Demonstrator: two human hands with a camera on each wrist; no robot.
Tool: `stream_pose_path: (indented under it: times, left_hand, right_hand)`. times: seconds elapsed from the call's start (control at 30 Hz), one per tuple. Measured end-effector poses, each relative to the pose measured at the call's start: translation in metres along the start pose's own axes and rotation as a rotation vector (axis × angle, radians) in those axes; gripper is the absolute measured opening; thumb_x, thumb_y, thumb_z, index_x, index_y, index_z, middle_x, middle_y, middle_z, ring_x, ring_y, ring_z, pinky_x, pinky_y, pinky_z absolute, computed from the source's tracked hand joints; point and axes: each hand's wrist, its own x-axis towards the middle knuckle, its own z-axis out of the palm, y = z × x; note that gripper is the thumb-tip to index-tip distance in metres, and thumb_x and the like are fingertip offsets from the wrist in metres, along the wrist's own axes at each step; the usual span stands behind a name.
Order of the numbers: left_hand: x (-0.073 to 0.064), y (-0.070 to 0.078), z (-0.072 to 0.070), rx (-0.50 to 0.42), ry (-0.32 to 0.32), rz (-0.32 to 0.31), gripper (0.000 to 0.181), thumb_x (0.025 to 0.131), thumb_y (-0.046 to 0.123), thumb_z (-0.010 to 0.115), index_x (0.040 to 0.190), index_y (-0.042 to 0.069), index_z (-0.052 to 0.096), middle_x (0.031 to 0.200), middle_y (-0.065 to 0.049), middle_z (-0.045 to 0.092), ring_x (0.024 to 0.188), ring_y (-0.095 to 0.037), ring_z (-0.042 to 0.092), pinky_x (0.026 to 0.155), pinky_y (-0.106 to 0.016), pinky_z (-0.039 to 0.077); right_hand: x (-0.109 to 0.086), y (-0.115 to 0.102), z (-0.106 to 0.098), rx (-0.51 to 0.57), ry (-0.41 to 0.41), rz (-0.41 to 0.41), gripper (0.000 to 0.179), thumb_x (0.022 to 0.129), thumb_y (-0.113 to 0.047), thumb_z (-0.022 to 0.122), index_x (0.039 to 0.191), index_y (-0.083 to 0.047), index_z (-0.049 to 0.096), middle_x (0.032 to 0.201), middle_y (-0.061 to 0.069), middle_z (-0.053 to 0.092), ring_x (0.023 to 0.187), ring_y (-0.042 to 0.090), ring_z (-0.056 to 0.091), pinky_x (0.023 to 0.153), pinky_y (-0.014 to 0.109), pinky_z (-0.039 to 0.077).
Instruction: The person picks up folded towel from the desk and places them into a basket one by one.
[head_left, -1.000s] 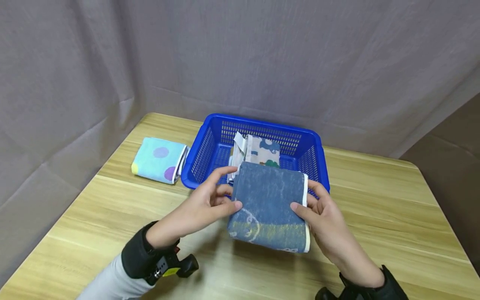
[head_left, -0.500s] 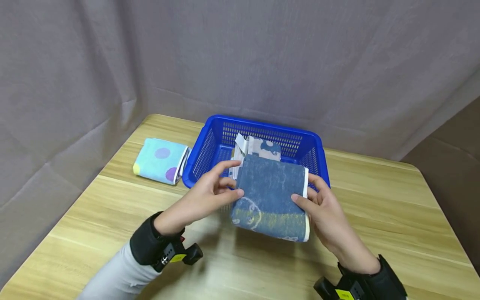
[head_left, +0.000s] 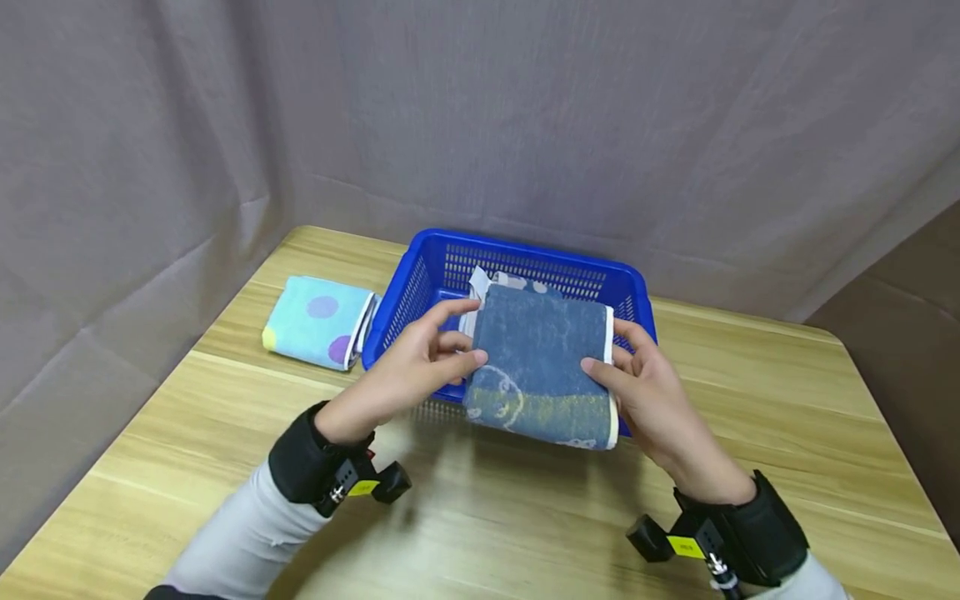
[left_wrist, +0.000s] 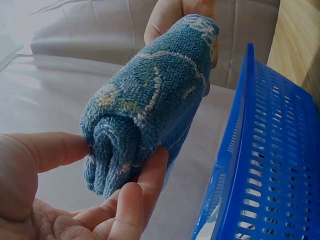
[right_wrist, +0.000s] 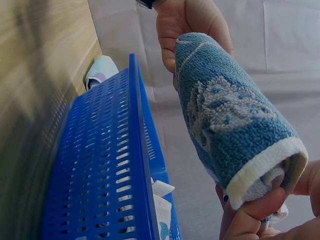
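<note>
A folded blue towel (head_left: 543, 358) with white edging and a faint yellow band is held up over the front of the blue basket (head_left: 525, 242). My left hand (head_left: 412, 371) pinches its left side, thumb on top and fingers beneath. On the white-edged right side, my right hand (head_left: 660, 408) grips it the same way. The left wrist view shows the towel's (left_wrist: 145, 100) rolled layers between thumb and fingers. A pale patterned towel (head_left: 512, 281) lies inside the basket, mostly hidden behind the blue one.
Left of the basket, a folded light-blue towel (head_left: 318, 321) with purple dots lies on the wooden table (head_left: 750, 400), close against the basket's side. A grey curtain (head_left: 480, 125) hangs behind the table.
Both hands have carried the blue towel forward, away from the body and farther over the basket. It now covers more of the pale towel inside.
</note>
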Motion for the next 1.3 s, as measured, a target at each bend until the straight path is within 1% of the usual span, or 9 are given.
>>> stream_pose_path:
  times: [0.27,0.47,0.67,0.73,0.83,0.9,1.0,1.13,1.3]
  left_hand:
    - [0.008,0.001,-0.002,-0.021,-0.011,0.002,0.058,0.091,0.014,0.059,0.141,0.013,0.029,0.096,-0.011,0.065,0.083,-0.022,0.057,0.076,-0.046,0.049]
    - [0.014,0.003,-0.003,-0.037,-0.017,-0.009,0.057,0.091,0.015,0.059,0.140,0.015,0.030,0.093,-0.011,0.065,0.081,-0.021,0.055,0.076,-0.044,0.049]
    - [0.017,0.006,-0.006,-0.048,-0.031,-0.021,0.057,0.092,0.018,0.057,0.141,0.017,0.028,0.096,-0.011,0.064,0.081,-0.031,0.051,0.071,-0.037,0.046]
    - [0.019,0.006,-0.007,-0.039,-0.029,-0.029,0.057,0.093,0.019,0.057,0.141,0.019,0.027,0.097,-0.010,0.064,0.081,-0.031,0.051,0.070,-0.034,0.044]
    - [0.021,0.005,-0.009,-0.025,-0.020,-0.041,0.057,0.093,0.020,0.057,0.141,0.020,0.027,0.098,-0.009,0.064,0.081,-0.027,0.052,0.073,-0.037,0.045]
    - [0.022,0.005,-0.011,-0.014,-0.014,-0.043,0.057,0.093,0.021,0.057,0.142,0.019,0.026,0.099,-0.009,0.064,0.084,-0.023,0.053,0.077,-0.040,0.047]
    - [0.024,0.005,-0.012,-0.006,-0.008,-0.038,0.058,0.093,0.020,0.056,0.142,0.018,0.026,0.098,-0.010,0.063,0.084,-0.023,0.053,0.080,-0.045,0.046]
    - [0.026,0.004,-0.014,0.015,-0.002,-0.032,0.057,0.093,0.020,0.056,0.142,0.017,0.026,0.096,-0.009,0.064,0.084,-0.022,0.054,0.080,-0.045,0.047]
    - [0.028,0.004,-0.017,0.042,0.007,-0.054,0.057,0.093,0.019,0.056,0.142,0.017,0.026,0.096,-0.009,0.064,0.087,-0.021,0.056,0.080,-0.042,0.048]
  right_hand:
    - [0.002,-0.004,-0.001,0.025,0.006,-0.018,0.053,0.094,-0.007,0.052,0.136,-0.005,0.019,0.108,0.006,0.059,0.087,0.024,0.061,0.064,0.033,0.055]
    - [0.004,-0.007,-0.001,0.031,0.012,-0.028,0.050,0.094,-0.006,0.052,0.134,-0.005,0.021,0.105,0.004,0.061,0.084,0.020,0.061,0.063,0.030,0.054]
    - [0.008,-0.010,-0.002,0.022,0.016,-0.015,0.054,0.094,-0.006,0.052,0.136,-0.006,0.018,0.108,0.006,0.058,0.086,0.020,0.060,0.063,0.029,0.054]
    - [0.010,-0.011,-0.002,0.012,0.017,-0.004,0.057,0.094,-0.007,0.052,0.138,-0.006,0.016,0.111,0.008,0.056,0.088,0.020,0.059,0.064,0.028,0.053]
    - [0.015,-0.011,-0.002,-0.002,0.017,0.015,0.060,0.094,-0.008,0.052,0.140,-0.006,0.014,0.114,0.011,0.053,0.089,0.021,0.058,0.065,0.028,0.053]
    - [0.019,-0.011,-0.002,0.001,0.018,0.020,0.060,0.094,-0.008,0.052,0.140,-0.006,0.014,0.115,0.011,0.053,0.088,0.021,0.059,0.064,0.028,0.053]
    - [0.023,-0.012,-0.002,0.012,0.020,0.013,0.058,0.094,-0.008,0.052,0.139,-0.005,0.016,0.112,0.010,0.054,0.085,0.019,0.060,0.063,0.027,0.053]
    - [0.028,-0.011,-0.001,0.039,0.026,-0.001,0.056,0.093,-0.006,0.053,0.137,-0.004,0.019,0.108,0.008,0.056,0.082,0.018,0.060,0.061,0.026,0.053]
    - [0.034,-0.011,0.002,0.035,0.030,-0.009,0.054,0.092,-0.004,0.052,0.136,-0.003,0.020,0.105,0.008,0.057,0.081,0.018,0.061,0.059,0.026,0.053]
